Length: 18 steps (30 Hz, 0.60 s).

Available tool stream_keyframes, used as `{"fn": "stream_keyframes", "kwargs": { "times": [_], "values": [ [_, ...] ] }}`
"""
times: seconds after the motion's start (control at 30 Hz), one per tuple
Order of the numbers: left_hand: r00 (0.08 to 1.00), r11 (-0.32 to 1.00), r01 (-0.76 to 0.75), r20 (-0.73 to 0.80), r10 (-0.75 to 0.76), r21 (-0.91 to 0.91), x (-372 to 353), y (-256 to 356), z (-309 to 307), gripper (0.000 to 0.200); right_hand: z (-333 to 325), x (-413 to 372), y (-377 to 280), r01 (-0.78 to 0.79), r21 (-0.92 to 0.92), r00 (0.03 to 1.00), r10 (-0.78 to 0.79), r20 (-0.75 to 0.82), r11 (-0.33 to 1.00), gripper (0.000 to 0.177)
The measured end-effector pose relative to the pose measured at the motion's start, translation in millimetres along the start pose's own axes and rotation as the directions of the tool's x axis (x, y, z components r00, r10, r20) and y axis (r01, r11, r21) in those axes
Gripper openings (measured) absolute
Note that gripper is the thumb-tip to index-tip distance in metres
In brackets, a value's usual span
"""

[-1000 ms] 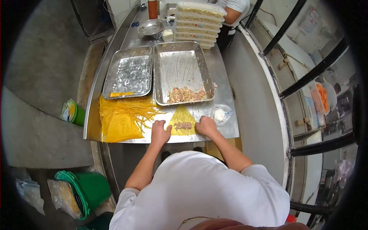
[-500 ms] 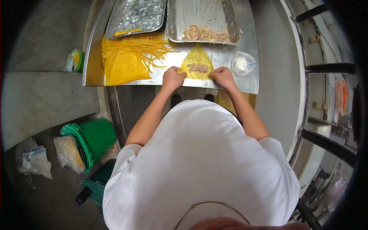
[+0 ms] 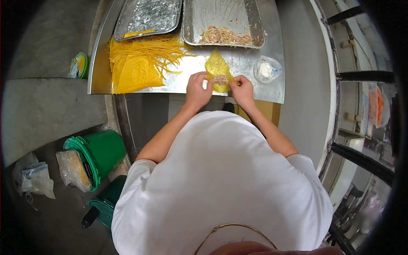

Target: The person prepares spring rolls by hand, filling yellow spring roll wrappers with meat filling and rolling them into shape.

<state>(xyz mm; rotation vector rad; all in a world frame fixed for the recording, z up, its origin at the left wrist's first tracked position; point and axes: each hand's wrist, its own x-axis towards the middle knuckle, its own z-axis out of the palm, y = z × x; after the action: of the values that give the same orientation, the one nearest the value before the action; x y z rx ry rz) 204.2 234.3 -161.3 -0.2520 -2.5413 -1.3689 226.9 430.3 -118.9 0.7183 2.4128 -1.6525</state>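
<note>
A yellow wrapper sheet (image 3: 217, 64) lies on the metal table near its front edge, its pointed end facing away from me. A strip of chopped filling (image 3: 220, 80) rests across it. My left hand (image 3: 199, 90) pinches the wrapper's left side, folded in over the filling's end. On the other side, my right hand (image 3: 242, 90) grips the right side, folded in likewise. Left of my hands is a stack of yellow wrappers (image 3: 138, 72) with frayed strips along its far side. To the right sits a clear plastic bag of white paste or powder (image 3: 267, 70).
A metal tray (image 3: 260, 25) with leftover filling (image 3: 225, 36) stands at the back, beside another tray (image 3: 148, 15) with a shiny surface. A green bucket (image 3: 106, 148) and plastic bags (image 3: 36, 176) are on the floor at left. Black bars (image 3: 365, 76) run along the right.
Both sides of the wrapper have been folded inward over the ends of the filling, so it looks narrower. My hands have come closer together. The view has shifted slightly.
</note>
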Motion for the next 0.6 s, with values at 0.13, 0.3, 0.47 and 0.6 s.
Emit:
{"fn": "stream_keyframes", "kwargs": {
  "times": [0.13, 0.3, 0.47, 0.6],
  "values": [
    [0.958, 0.975, -0.222, 0.19, 0.216, 0.007, 4, 10, 12, 0.018, 16, 4, 18, 0.304, -0.067, 0.95, -0.308, -0.053, 0.95, 0.019],
    [0.85, 0.92, -0.387, 0.409, 0.331, 0.058, 0, -2, 12, 0.033, 20, 6, 16, 0.628, -0.29, 0.769, -0.634, 0.088, 0.722, 0.022],
    [0.883, 0.963, -0.263, 0.386, 0.267, -0.064, 0, -13, -3, 0.057, 22, 15, 31, 0.807, -0.402, 0.562, -0.771, 0.299, 0.433, 0.026],
    [0.797, 0.935, -0.345, 0.5, 0.338, -0.083, 17, -3, -18, 0.081, 17, 12, 29, 0.826, -0.446, 0.534, -0.733, 0.422, 0.344, 0.029]
  ]
}}
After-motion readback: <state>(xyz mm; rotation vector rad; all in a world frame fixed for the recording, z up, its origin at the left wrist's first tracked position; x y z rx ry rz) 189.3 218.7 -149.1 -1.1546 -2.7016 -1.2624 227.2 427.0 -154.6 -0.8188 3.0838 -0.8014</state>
